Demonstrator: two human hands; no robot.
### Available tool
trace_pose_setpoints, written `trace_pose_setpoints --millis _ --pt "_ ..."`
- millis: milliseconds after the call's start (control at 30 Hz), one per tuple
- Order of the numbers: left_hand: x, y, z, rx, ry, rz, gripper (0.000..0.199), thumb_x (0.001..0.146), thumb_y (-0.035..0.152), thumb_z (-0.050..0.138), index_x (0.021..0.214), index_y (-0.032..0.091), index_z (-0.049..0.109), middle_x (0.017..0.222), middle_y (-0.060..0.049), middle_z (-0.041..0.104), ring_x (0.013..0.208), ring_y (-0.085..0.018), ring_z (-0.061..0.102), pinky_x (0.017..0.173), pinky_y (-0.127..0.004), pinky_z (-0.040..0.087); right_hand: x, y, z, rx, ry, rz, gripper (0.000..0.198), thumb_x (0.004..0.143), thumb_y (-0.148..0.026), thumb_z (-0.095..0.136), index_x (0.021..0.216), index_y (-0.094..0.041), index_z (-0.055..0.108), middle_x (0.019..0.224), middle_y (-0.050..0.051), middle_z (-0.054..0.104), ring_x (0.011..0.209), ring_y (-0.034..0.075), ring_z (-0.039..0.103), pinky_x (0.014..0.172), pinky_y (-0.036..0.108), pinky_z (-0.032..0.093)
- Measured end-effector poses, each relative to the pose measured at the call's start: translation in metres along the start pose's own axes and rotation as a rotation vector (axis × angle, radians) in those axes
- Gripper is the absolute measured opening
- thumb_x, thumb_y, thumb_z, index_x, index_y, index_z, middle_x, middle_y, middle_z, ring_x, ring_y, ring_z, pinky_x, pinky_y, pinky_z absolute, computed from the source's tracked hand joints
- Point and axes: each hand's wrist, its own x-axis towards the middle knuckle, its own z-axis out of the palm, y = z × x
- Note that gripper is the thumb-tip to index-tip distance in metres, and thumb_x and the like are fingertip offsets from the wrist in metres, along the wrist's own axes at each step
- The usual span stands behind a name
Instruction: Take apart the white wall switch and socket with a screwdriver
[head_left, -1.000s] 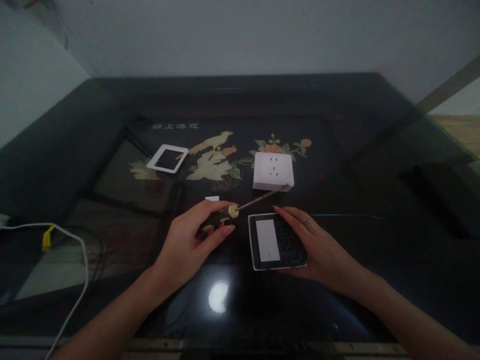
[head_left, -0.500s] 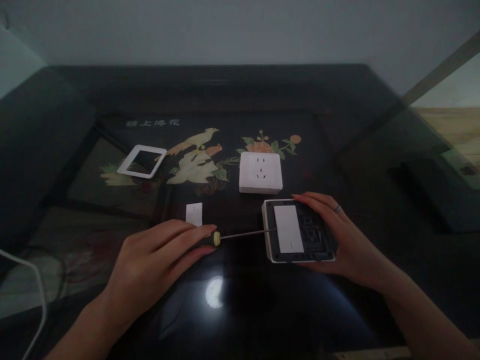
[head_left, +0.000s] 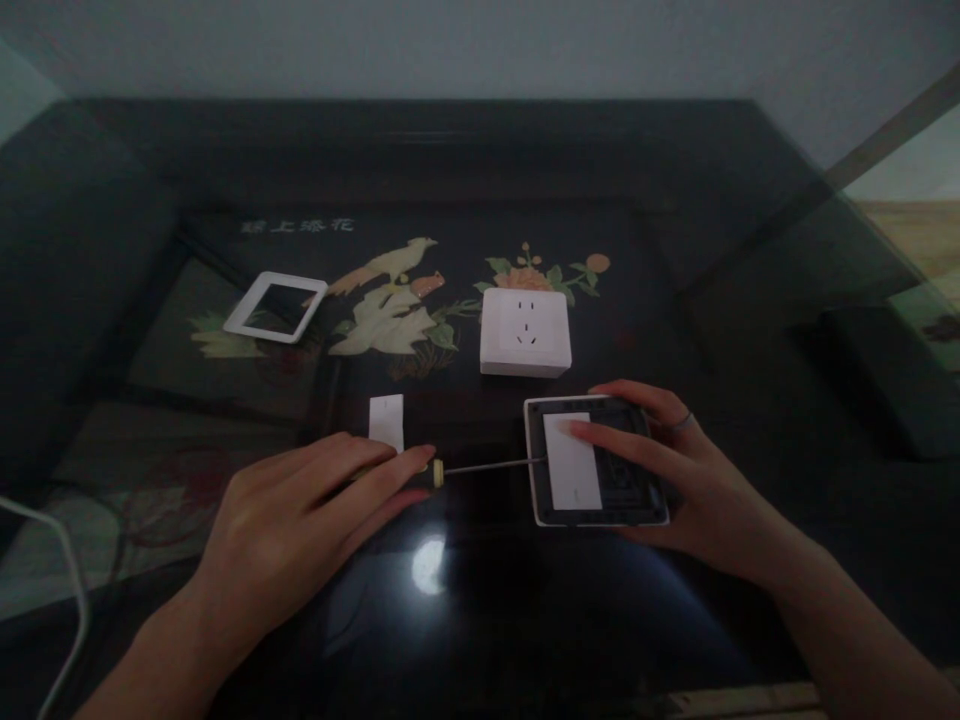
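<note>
Finger (head_left: 626,444) now seemingly on casing's (head_left: 630,503) panel (head_left: 574,475)

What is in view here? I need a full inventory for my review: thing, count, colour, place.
screwdriver: 1, metal shaft and yellowish collar, tip at the switch-like unit's left edge
switch-like unit: 1, white rim, dark face with white strip, front right
five-hole socket box: 1, white, beyond the unit
square frame: 1, white, left
flat piece: 1, white, beyond the left hand
cable: 1, white, far left
box-like object: 1, dark, far right, identity unclear
table: 1, glossy black, bird-and-flower picture, underneath
wall: grey, behind
ring: 1, silvery, right hand
left hand: 1, gripping the screwdriver
right hand: 1, holding the unit
</note>
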Motion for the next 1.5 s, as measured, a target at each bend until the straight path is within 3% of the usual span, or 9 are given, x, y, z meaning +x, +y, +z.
trace_pose_setpoints --millis 133,300,567,833,1033,1233,1500 --pt "-0.003 0.001 -0.002 0.076 0.026 0.043 0.025 0.092 0.028 0.064 0.117 0.027 0.069 0.089 -0.001 0.077 0.073 -0.021 0.073 0.066 -0.035 0.062 0.000 -0.003 -0.001 -0.060 -0.028 -0.012 0.078 0.078 -0.015 0.069 0.145 -0.040 0.039 0.147 0.009 0.033 0.132 0.034 0.043 0.101 0.051 0.051" --pt "0.002 0.001 0.001 0.008 0.018 0.014 0.022 0.093 0.032 0.064 0.113 0.028 0.071 0.089 -0.001 0.077 0.073 -0.020 0.073 0.065 -0.032 0.061 0.000 -0.002 0.001 -0.043 0.006 -0.007 0.075 0.079 -0.016 0.068 0.145 -0.039 0.042 0.146 0.009 0.036 0.131 0.034 0.045 0.101 0.053 0.050" --pt "0.014 -0.005 0.013 -0.304 -0.035 -0.106 0.024 0.096 0.040 0.057 0.106 0.026 0.073 0.091 -0.003 0.076 0.076 -0.016 0.072 0.070 -0.025 0.059 -0.001 0.001 0.002 0.028 0.052 -0.005 0.073 0.079 -0.019 0.071 0.144 -0.038 0.044 0.146 0.008 0.036 0.132 0.031 0.044 0.102 0.046 0.050" --pt "0.019 0.009 0.021 -0.604 -0.170 -0.180 0.022 0.096 0.036 0.058 0.100 0.021 0.074 0.088 -0.004 0.077 0.075 -0.014 0.073 0.064 -0.020 0.059 -0.001 -0.003 0.010 0.086 0.005 -0.024 0.070 0.080 -0.021 0.070 0.143 -0.038 0.046 0.149 0.008 0.034 0.134 0.031 0.043 0.103 0.048 0.050" --pt "0.019 -0.001 0.018 -0.543 -0.129 -0.206 0.022 0.094 0.037 0.060 0.099 0.022 0.075 0.089 -0.004 0.077 0.077 -0.016 0.073 0.066 -0.022 0.059 0.000 0.000 0.010 0.071 0.015 0.011 0.071 0.079 -0.025 0.073 0.143 -0.039 0.045 0.148 0.008 0.037 0.132 0.033 0.046 0.102 0.051 0.050" --pt "0.016 -0.015 0.015 -0.356 -0.059 -0.314 0.027 0.094 0.045 0.059 0.100 0.023 0.072 0.100 -0.005 0.072 0.090 -0.021 0.070 0.083 -0.033 0.059 0.001 0.008 -0.004 -0.003 0.061 0.038 0.071 0.079 -0.025 0.074 0.143 -0.036 0.045 0.144 0.010 0.038 0.131 0.033 0.046 0.101 0.051 0.050" --pt "0.010 0.011 0.025 -0.129 -0.115 -0.221 0.020 0.097 0.032 0.055 0.105 0.022 0.071 0.095 -0.005 0.068 0.085 -0.021 0.064 0.075 -0.034 0.053 0.003 0.000 0.002 0.046 -0.028 -0.002 0.069 0.080 -0.023 0.072 0.142 -0.036 0.045 0.146 0.010 0.036 0.131 0.031 0.048 0.102 0.049 0.051"
